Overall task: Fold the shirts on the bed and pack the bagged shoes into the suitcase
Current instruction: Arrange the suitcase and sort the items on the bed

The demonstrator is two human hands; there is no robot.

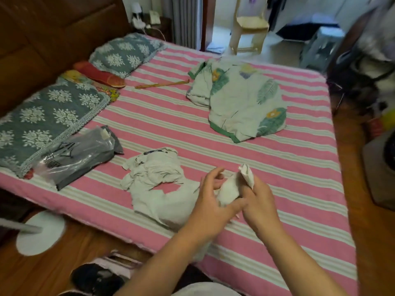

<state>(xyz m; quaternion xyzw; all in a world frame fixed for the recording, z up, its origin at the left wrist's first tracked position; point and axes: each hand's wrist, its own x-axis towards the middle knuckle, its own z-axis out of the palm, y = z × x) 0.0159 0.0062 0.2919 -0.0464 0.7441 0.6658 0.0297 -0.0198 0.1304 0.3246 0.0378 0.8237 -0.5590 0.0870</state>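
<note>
- Bed [277, 167]: pink-and-cream striped cover.
- Leaf-print shirt [239, 99]: crumpled, far side of bed.
- White shirt [158, 178]: rumpled at near edge, one end lifted.
- Plastic bag [79, 154]: on bed, left of white shirt.
- Right hand [259, 201]: fingers clenched round white shirt's bunched end.
- Left hand [211, 195]: fingers spread, thumb against same bunch.
</note>
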